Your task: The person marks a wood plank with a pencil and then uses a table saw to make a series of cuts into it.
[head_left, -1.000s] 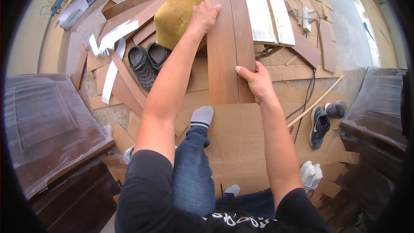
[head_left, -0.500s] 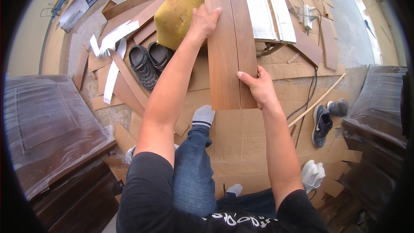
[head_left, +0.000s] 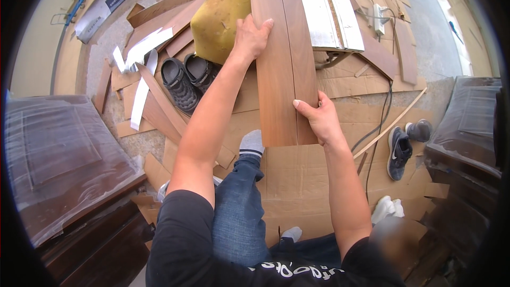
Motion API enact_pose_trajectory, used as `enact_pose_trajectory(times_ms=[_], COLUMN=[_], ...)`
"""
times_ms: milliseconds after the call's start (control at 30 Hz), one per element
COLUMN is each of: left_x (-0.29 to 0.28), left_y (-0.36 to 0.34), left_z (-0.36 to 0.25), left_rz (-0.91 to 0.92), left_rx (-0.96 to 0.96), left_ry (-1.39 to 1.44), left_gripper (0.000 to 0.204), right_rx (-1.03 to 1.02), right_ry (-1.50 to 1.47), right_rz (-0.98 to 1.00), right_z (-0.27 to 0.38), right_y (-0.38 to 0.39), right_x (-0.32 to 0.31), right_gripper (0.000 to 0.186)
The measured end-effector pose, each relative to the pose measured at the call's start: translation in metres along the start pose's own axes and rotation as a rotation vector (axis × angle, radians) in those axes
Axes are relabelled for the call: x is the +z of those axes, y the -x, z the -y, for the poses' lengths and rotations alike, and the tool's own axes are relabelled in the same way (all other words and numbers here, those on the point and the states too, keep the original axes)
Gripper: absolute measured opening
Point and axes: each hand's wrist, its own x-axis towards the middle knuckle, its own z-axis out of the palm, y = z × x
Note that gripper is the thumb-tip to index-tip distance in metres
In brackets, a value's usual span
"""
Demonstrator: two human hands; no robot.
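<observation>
A brown wood flooring plank points away from me, with a thin dark line running along its length. My left hand grips its left edge, thumb on top and the fingers partly hidden. Closer to me, my right hand holds the right edge near the plank's near end, thumb pressed on the upper face. Just right of the plank is a table saw's silvery metal top, with a brown slot along it. The plank's far end runs out of view. A dented yellow container sits left of my left hand.
Black clogs, white strips and wood offcuts lie at left. A power strip, cable, thin wooden stick and dark sneakers are at right. Cardboard covers the floor. Film-wrapped dark furniture flanks me.
The plank has slid slightly toward me, its near end now lower in view. Both hands have come a little nearer with it, keeping their grip.
</observation>
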Motion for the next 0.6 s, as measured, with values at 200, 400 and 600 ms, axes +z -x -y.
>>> enact_pose_trajectory(times_ms=[200, 400, 600], left_x=[-0.001, 0.004, -0.003], left_y=[0.009, 0.016, -0.034], left_z=[0.001, -0.002, -0.009], left_rz=[0.001, 0.027, -0.025], left_rx=[0.03, -0.023, -0.072], left_ry=[-0.023, -0.036, 0.009], left_gripper=[0.064, 0.067, 0.067], right_rx=[-0.004, -0.007, 0.001], right_ry=[-0.014, -0.043, -0.04], right_rz=[0.017, 0.021, 0.034], right_z=[-0.007, -0.011, -0.005], right_y=[0.007, 0.016, 0.019], right_x=[-0.003, -0.008, 0.0], right_gripper=[0.047, 0.046, 0.045])
